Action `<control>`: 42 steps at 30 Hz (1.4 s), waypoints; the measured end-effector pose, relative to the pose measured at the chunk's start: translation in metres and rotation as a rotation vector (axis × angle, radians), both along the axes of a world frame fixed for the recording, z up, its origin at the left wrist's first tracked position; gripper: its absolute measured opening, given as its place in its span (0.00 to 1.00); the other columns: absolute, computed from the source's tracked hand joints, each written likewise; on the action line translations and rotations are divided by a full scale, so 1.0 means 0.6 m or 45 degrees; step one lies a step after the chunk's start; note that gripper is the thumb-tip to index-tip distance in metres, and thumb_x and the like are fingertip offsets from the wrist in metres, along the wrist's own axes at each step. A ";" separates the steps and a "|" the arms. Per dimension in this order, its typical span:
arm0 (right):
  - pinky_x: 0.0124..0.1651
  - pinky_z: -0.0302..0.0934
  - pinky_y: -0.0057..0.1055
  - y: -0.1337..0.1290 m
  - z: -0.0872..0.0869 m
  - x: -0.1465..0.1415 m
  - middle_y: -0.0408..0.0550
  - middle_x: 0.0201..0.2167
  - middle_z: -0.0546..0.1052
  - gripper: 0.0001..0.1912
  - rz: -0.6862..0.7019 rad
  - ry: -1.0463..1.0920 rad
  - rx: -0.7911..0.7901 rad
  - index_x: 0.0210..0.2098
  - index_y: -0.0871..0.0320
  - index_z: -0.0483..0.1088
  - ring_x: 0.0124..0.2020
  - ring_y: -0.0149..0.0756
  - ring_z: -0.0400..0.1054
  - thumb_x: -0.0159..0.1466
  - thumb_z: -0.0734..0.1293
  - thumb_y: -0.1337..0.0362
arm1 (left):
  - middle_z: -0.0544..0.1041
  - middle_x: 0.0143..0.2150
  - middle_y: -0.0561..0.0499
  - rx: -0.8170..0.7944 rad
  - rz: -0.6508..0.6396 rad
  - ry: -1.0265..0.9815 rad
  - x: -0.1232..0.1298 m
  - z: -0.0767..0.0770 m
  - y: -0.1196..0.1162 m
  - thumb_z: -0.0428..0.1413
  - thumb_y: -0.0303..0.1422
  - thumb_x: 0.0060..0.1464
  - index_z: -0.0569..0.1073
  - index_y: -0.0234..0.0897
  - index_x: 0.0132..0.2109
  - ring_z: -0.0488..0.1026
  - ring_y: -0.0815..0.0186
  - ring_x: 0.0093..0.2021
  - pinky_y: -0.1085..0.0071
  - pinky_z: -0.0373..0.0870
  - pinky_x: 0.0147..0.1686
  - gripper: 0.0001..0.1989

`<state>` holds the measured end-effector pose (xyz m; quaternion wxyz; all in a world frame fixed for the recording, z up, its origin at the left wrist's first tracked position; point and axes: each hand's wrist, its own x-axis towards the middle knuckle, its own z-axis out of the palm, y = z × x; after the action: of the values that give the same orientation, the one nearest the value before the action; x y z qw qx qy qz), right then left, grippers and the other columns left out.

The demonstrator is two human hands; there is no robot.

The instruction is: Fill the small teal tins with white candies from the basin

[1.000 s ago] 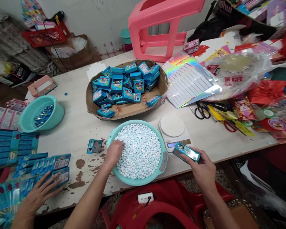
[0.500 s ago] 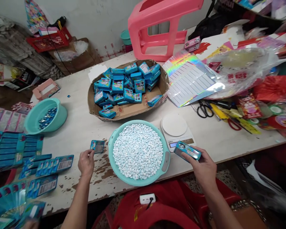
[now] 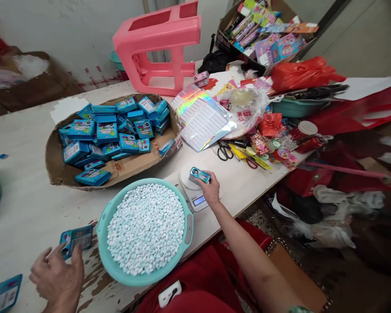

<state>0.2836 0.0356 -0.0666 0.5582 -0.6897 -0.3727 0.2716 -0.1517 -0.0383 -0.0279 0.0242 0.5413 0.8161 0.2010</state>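
Observation:
My right hand (image 3: 210, 188) grips a small shiny blue candy tin (image 3: 200, 174) over the round plate of a white digital scale (image 3: 194, 199). Whether the tin rests on the plate I cannot tell. At lower left, my left hand (image 3: 59, 274) is open, fingers apart, beside a flat blue printed card pack (image 3: 82, 237) on the table; fingertips overlap its near edge, and contact is unclear. Between the hands stands a turquoise basin (image 3: 146, 281) full of small white and pale blue candies (image 3: 146, 228).
Behind the basin, a cut-down cardboard box (image 3: 133, 167) holds several blue packs. Holographic sheets (image 3: 203, 119), scissors (image 3: 224, 151) and plastic bags lie to its right. A pink stool (image 3: 159, 43) stands at the back. Another blue card (image 3: 4, 293) lies at lower left.
The view has swung right. My right hand has brought the blue tin from in front of the scale to above its plate. My left hand's fingers have spread from a pinch at the card pack.

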 end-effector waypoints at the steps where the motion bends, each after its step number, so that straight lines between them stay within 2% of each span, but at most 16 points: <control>1: 0.51 0.61 0.39 -0.002 -0.004 0.004 0.50 0.44 0.74 0.26 0.010 -0.010 0.003 0.45 0.57 0.68 0.45 0.41 0.67 0.49 0.72 0.55 | 0.60 0.61 0.53 0.092 -0.033 0.068 0.015 0.001 0.006 0.50 0.42 0.48 0.65 0.53 0.52 0.53 0.42 0.61 0.41 0.52 0.54 0.22; 3: 0.56 0.57 0.41 -0.019 -0.008 0.013 0.52 0.51 0.71 0.30 0.014 -0.035 0.014 0.50 0.57 0.65 0.52 0.42 0.64 0.50 0.72 0.56 | 0.69 0.53 0.51 0.169 -0.187 0.134 0.052 -0.001 0.022 0.49 0.41 0.51 0.69 0.49 0.47 0.64 0.48 0.54 0.48 0.59 0.53 0.16; 5: 0.58 0.54 0.42 -0.050 -0.010 0.027 0.53 0.56 0.67 0.31 -0.024 -0.022 -0.005 0.54 0.56 0.62 0.56 0.42 0.61 0.53 0.70 0.55 | 0.73 0.46 0.45 0.056 -0.440 0.046 0.105 -0.006 0.038 0.49 0.42 0.54 0.70 0.41 0.45 0.68 0.51 0.50 0.54 0.62 0.51 0.15; 9: 0.53 0.59 0.41 -0.129 -0.016 0.057 0.56 0.52 0.70 0.24 -0.212 0.056 -0.122 0.52 0.59 0.64 0.52 0.41 0.65 0.60 0.63 0.52 | 0.71 0.51 0.43 -0.275 -0.952 -0.056 0.233 -0.020 0.057 0.47 0.44 0.57 0.68 0.39 0.51 0.65 0.54 0.52 0.58 0.61 0.51 0.20; 11: 0.50 0.61 0.41 -0.164 -0.021 0.069 0.57 0.49 0.72 0.23 -0.272 0.061 -0.162 0.49 0.60 0.66 0.50 0.42 0.66 0.60 0.62 0.51 | 0.70 0.51 0.40 -0.335 -1.001 0.037 0.283 -0.027 0.064 0.47 0.46 0.56 0.68 0.37 0.52 0.64 0.52 0.51 0.57 0.61 0.49 0.22; 15: 0.48 0.63 0.41 -0.211 -0.027 0.078 0.56 0.44 0.75 0.22 -0.296 0.081 -0.219 0.44 0.61 0.69 0.44 0.41 0.69 0.58 0.65 0.51 | 0.72 0.42 0.40 -0.332 -0.957 0.136 0.319 -0.038 0.084 0.44 0.46 0.58 0.71 0.35 0.45 0.67 0.53 0.44 0.63 0.63 0.40 0.20; 19: 0.47 0.64 0.40 -0.221 -0.029 0.074 0.56 0.41 0.76 0.21 -0.291 0.096 -0.230 0.43 0.61 0.70 0.42 0.40 0.70 0.57 0.66 0.52 | 0.74 0.34 0.46 -0.395 -0.817 -0.080 0.309 -0.033 0.099 0.46 0.44 0.58 0.70 0.38 0.36 0.69 0.60 0.34 0.70 0.61 0.30 0.16; 22: 0.47 0.64 0.41 -0.207 -0.026 0.071 0.55 0.41 0.76 0.20 -0.256 0.097 -0.212 0.43 0.61 0.70 0.42 0.40 0.70 0.57 0.66 0.52 | 0.71 0.27 0.52 -0.364 -0.519 -0.623 0.297 -0.017 0.105 0.50 0.43 0.53 0.68 0.38 0.30 0.65 0.67 0.26 0.73 0.60 0.26 0.13; 26: 0.47 0.64 0.40 -0.156 -0.013 0.062 0.54 0.41 0.75 0.19 -0.166 0.078 -0.166 0.42 0.60 0.69 0.42 0.39 0.69 0.57 0.66 0.53 | 0.67 0.25 0.54 -0.330 -0.163 -1.771 0.281 0.007 0.119 0.52 0.41 0.49 0.66 0.37 0.31 0.62 0.71 0.20 0.75 0.55 0.18 0.11; 28: 0.47 0.63 0.39 -0.119 -0.006 0.053 0.54 0.44 0.74 0.21 -0.110 0.062 -0.138 0.45 0.59 0.69 0.44 0.40 0.68 0.56 0.67 0.53 | 0.67 0.25 0.54 -0.371 -0.030 -2.172 0.277 0.013 0.127 0.53 0.40 0.49 0.65 0.37 0.31 0.63 0.72 0.20 0.76 0.55 0.16 0.10; 30: 0.48 0.62 0.38 -0.078 0.000 0.042 0.54 0.50 0.71 0.26 -0.040 -0.014 -0.101 0.49 0.57 0.66 0.49 0.41 0.65 0.53 0.70 0.54 | 0.65 0.22 0.56 -0.384 0.098 -2.378 0.277 0.012 0.132 0.54 0.40 0.51 0.63 0.37 0.29 0.62 0.74 0.18 0.77 0.56 0.16 0.12; 32: 0.49 0.61 0.38 -0.041 0.003 0.031 0.53 0.52 0.69 0.31 0.040 -0.132 -0.083 0.51 0.56 0.65 0.51 0.42 0.64 0.50 0.72 0.55 | 0.62 0.19 0.57 -0.375 0.161 -2.459 0.281 0.007 0.135 0.54 0.40 0.53 0.61 0.37 0.28 0.59 0.75 0.17 0.78 0.55 0.15 0.14; 35: 0.47 0.61 0.37 -0.009 0.015 0.016 0.51 0.44 0.73 0.25 0.115 -0.225 -0.107 0.46 0.58 0.68 0.44 0.42 0.66 0.50 0.72 0.55 | 0.60 0.18 0.58 -0.414 0.251 -2.494 0.291 0.004 0.135 0.53 0.39 0.56 0.61 0.36 0.28 0.56 0.77 0.14 0.80 0.50 0.12 0.14; 38: 0.45 0.62 0.36 -0.018 0.053 -0.003 0.48 0.37 0.74 0.20 0.147 -0.233 -0.087 0.42 0.57 0.69 0.40 0.40 0.68 0.54 0.70 0.54 | 0.57 0.16 0.60 -0.431 0.299 -2.541 0.301 0.034 0.133 0.52 0.39 0.57 0.61 0.36 0.29 0.51 0.79 0.12 0.81 0.45 0.10 0.14; 40: 0.45 0.62 0.35 -0.042 0.092 -0.024 0.47 0.39 0.74 0.19 0.257 -0.270 -0.020 0.44 0.55 0.68 0.41 0.39 0.68 0.56 0.69 0.55 | 0.56 0.16 0.61 -0.361 0.234 -2.584 0.310 0.075 0.131 0.53 0.40 0.57 0.61 0.36 0.28 0.50 0.79 0.11 0.82 0.45 0.10 0.15; 42: 0.47 0.62 0.35 -0.069 0.129 -0.052 0.48 0.41 0.73 0.18 0.491 -0.320 0.039 0.46 0.54 0.68 0.43 0.40 0.68 0.57 0.70 0.58 | 0.56 0.16 0.60 -0.260 0.118 -2.624 0.325 0.122 0.130 0.54 0.41 0.55 0.61 0.35 0.27 0.50 0.79 0.12 0.81 0.44 0.10 0.16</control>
<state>0.2525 -0.0060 0.0106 0.4555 -0.6255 -0.5684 0.2796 0.0435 0.0394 0.0453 0.7487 0.0703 0.4326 0.4973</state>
